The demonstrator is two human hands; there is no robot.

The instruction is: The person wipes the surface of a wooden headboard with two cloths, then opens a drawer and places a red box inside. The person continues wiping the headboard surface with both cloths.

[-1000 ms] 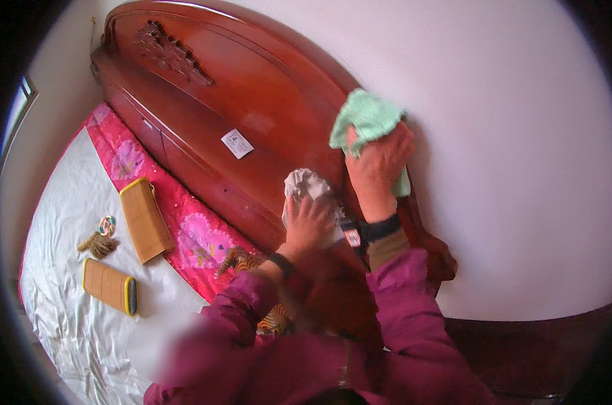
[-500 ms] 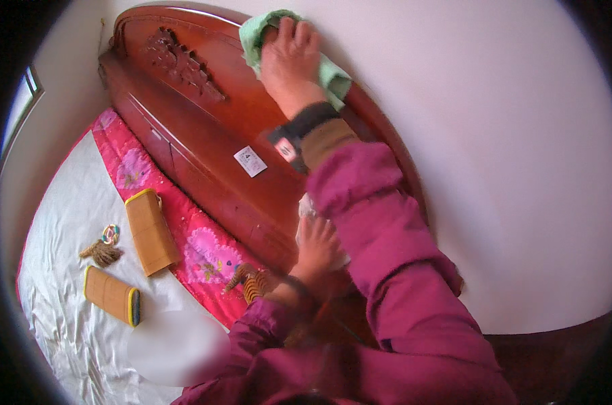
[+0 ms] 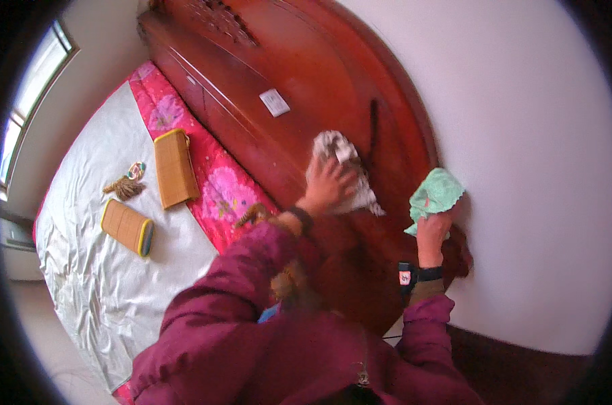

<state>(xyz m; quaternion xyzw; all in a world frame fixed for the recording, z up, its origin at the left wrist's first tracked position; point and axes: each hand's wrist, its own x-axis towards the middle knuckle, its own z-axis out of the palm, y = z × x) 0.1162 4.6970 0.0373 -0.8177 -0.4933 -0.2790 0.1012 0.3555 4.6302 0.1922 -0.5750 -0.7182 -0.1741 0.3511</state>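
Observation:
A pale grey-white cloth [image 3: 337,145] lies on the dark red wooden headboard [image 3: 306,50]. My left hand [image 3: 327,185] rests on this cloth with its fingers spread. Farther right, my right hand [image 3: 433,233] is closed round a light green cloth [image 3: 438,190], which bunches up above the fingers. That hand is by the curved right edge of the headboard, close to the white wall. A small white card [image 3: 274,102] lies on the wood, beyond my left hand.
To the left is a bed with a silvery white cover [image 3: 96,223] and a pink floral border [image 3: 167,111]. Two woven brown pillows [image 3: 174,169] with yellow edging and a tasselled ornament [image 3: 127,185] lie on it. The white wall [image 3: 522,135] bounds the right; a window [image 3: 39,81] is far left.
My right hand has come down from the headboard's far upper edge to its near right end, still gripping the green cloth. The left hand stays on the pale cloth, and more of that cloth now shows.

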